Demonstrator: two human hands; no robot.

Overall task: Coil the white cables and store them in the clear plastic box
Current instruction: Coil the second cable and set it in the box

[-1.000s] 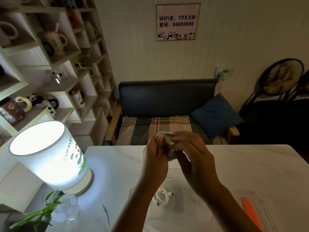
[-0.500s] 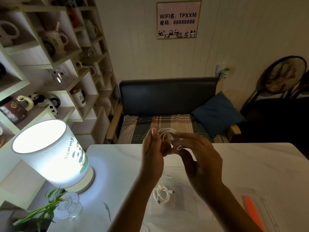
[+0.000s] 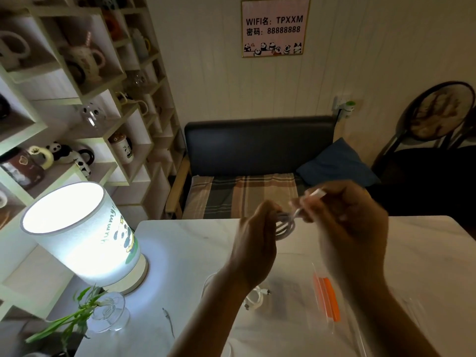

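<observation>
Above the white table, my left hand (image 3: pixel 255 243) grips a small coil of white cable (image 3: pixel 284 224). My right hand (image 3: pixel 353 228), blurred by motion, pinches the cable's free end with its white plug (image 3: pixel 315 194), raised to the right of the coil. Below the hands, a second coiled white cable (image 3: pixel 255 298) lies inside the clear plastic box (image 3: pixel 304 328) on the table. An orange piece (image 3: pixel 327 298) shows at the box's right part, beside my right forearm.
A lit cylindrical lamp (image 3: pixel 82 233) stands at the table's left. A glass vase with green stems (image 3: pixel 108 315) sits in front of it. A dark sofa (image 3: pixel 257 155) is beyond the table's far edge, shelves of mugs (image 3: pixel 77 99) to the left.
My right hand has pulled away to the right and up, drawing the cable's plug end out from the coil. My left hand keeps hold of the coil.
</observation>
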